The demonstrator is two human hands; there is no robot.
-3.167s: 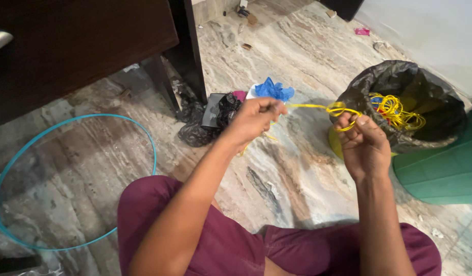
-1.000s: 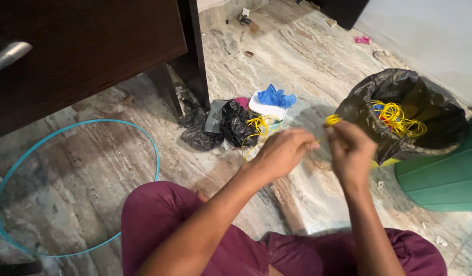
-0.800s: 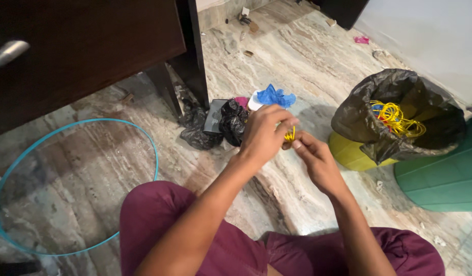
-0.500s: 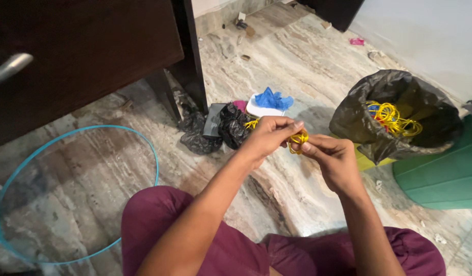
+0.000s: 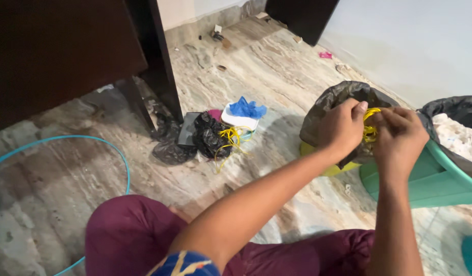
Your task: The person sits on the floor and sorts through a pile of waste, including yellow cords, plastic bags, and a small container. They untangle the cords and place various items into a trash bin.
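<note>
Both hands, left hand (image 5: 340,128) and right hand (image 5: 399,135), pinch bunched yellow cord (image 5: 370,128) hanging vertically.

One head camera looks steeply down, close over the floor (image 5: 297,71)

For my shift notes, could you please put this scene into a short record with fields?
left hand: pinching the yellow cord bundle
right hand: gripping the same bundle from the other side
below hands: black bag over a yellow tub
right: green bin
floor pile: yellow cord, black bags, blue glove
left: blue hoop
</note>
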